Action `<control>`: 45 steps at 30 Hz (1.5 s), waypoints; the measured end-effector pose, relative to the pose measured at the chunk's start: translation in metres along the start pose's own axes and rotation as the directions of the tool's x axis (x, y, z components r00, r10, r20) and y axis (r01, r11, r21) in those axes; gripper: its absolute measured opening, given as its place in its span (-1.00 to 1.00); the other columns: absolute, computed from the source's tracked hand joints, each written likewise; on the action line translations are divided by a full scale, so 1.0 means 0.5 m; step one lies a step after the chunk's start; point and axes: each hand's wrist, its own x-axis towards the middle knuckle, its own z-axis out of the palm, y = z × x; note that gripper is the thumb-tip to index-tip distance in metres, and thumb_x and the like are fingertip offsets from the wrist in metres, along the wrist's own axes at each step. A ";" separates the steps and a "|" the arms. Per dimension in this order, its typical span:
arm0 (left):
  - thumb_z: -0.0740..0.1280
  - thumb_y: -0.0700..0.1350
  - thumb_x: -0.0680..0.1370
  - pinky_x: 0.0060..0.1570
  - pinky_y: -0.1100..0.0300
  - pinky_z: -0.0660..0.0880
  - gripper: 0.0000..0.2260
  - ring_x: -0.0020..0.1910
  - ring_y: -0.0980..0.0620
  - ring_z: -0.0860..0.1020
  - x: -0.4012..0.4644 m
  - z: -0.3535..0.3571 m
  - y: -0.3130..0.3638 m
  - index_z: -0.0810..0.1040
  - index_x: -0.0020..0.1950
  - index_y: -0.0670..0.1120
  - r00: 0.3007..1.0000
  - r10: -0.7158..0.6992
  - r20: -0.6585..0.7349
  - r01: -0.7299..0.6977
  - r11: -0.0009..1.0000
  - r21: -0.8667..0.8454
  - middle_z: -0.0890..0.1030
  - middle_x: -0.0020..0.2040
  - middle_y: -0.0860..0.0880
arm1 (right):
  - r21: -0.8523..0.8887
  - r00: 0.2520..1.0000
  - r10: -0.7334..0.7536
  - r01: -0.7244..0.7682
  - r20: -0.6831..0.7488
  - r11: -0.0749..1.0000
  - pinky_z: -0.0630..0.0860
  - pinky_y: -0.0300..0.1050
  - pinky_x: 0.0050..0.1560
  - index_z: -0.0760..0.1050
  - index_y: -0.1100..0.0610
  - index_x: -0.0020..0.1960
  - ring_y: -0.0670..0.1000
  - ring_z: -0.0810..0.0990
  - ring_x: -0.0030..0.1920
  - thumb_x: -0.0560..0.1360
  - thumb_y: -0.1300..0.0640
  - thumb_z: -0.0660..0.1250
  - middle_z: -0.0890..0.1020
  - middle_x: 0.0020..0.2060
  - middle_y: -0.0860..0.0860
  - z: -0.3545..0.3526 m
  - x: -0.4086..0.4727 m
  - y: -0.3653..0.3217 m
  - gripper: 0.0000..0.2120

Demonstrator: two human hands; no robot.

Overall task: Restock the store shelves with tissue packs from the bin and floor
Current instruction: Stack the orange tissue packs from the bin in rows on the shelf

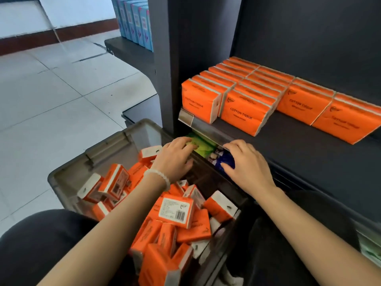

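Orange tissue packs (pixel 243 112) stand in rows on the dark shelf (pixel 299 145). A grey bin (pixel 115 141) below holds several loose orange packs (pixel 177 211). On the lower shelf under the shelf edge lie a green pack (pixel 201 145) and a blue pack (pixel 226 161). My left hand (pixel 175 157), with a bead bracelet on the wrist, grips the green pack. My right hand (pixel 247 166) grips the blue pack, thumb on its near side.
A metal price rail (pixel 204 129) runs along the shelf's front edge, just above both hands. Blue boxes (pixel 136 19) stand on a side shelf at the back left. Pale tiled floor (pixel 51 96) lies to the left. My dark-clothed knees frame the bin.
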 end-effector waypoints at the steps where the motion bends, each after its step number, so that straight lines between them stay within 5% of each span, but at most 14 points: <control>1: 0.38 -0.15 0.45 0.20 -0.08 0.44 -0.65 0.26 -0.18 0.46 -0.019 0.007 -0.020 0.52 0.22 -0.17 0.999 -0.044 0.015 0.044 0.999 -0.001 0.50 0.26 -0.18 | 0.001 0.999 -0.026 0.025 0.026 1.000 0.44 0.02 0.12 0.42 0.11 0.30 0.11 0.46 0.20 0.46 0.05 0.38 0.47 0.20 0.03 0.017 0.007 -0.011 -0.57; 13: 0.37 -0.08 0.46 -0.04 -0.08 0.53 -0.68 0.11 -0.21 0.53 -0.219 0.094 -0.149 0.55 0.19 -0.14 0.886 -0.383 0.261 0.386 0.922 0.042 0.56 0.13 -0.17 | 0.044 0.897 -0.198 0.197 0.395 0.979 0.42 0.01 0.10 0.39 0.07 0.31 0.09 0.46 0.19 0.47 -0.07 0.32 0.46 0.19 0.02 0.235 0.030 -0.134 -0.54; 21: 0.24 0.04 0.55 0.13 0.04 0.39 -0.63 0.22 -0.13 0.42 -0.284 0.179 -0.175 0.40 0.31 -0.08 0.721 -0.514 0.465 0.492 0.852 0.178 0.47 0.22 -0.10 | 0.023 0.791 -0.140 0.157 0.595 0.987 0.34 -0.06 0.19 0.35 0.06 0.31 0.06 0.38 0.29 0.47 -0.19 0.27 0.42 0.24 0.00 0.334 0.012 -0.143 -0.49; 38: 0.20 0.06 0.57 0.21 -0.01 0.33 -0.62 0.25 -0.12 0.37 -0.267 0.230 -0.174 0.36 0.38 0.05 0.740 -0.503 0.446 0.468 0.862 0.196 0.39 0.24 -0.09 | 0.061 0.725 0.067 -0.148 0.686 0.987 0.27 -0.06 0.33 0.36 0.15 0.38 0.12 0.31 0.34 0.41 -0.14 0.40 0.42 0.30 0.11 0.358 0.017 -0.138 -0.35; 45: 0.19 0.14 0.55 0.19 -0.01 0.31 -0.57 0.27 -0.12 0.28 -0.249 0.250 -0.179 0.28 0.42 0.16 0.679 -0.525 0.513 0.450 0.850 0.274 0.29 0.26 -0.09 | 0.068 0.714 0.083 -0.180 0.696 0.981 0.28 -0.04 0.33 0.37 0.13 0.38 0.11 0.29 0.35 0.41 -0.14 0.40 0.40 0.31 0.09 0.364 0.021 -0.132 -0.36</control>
